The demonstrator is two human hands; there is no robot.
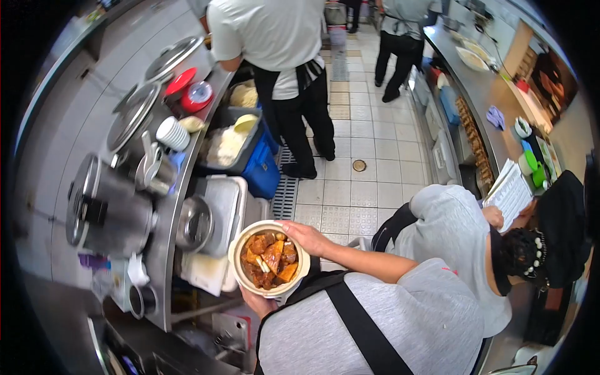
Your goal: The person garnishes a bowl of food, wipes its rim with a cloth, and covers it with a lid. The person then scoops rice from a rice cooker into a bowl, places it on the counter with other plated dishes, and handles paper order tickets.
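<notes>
A cream round bowl (pixel 236 265) full of brown braised chunks and orange pieces is held in front of my chest. My right hand (pixel 304 237) grips its far right rim, with the thumb over the edge. My left hand (pixel 257 301) supports the bowl from below at its near side, and only the fingers show. The bowl hovers beside the edge of a steel counter (pixel 164 250) on my left.
The counter holds a steel pot (pixel 195 223), a large steel urn (pixel 106 209), stacked white cups (pixel 172 133), lids and a red container (pixel 197 95). A person in a white shirt stands ahead in the tiled aisle. Close on my right, another person bends over papers (pixel 511 194).
</notes>
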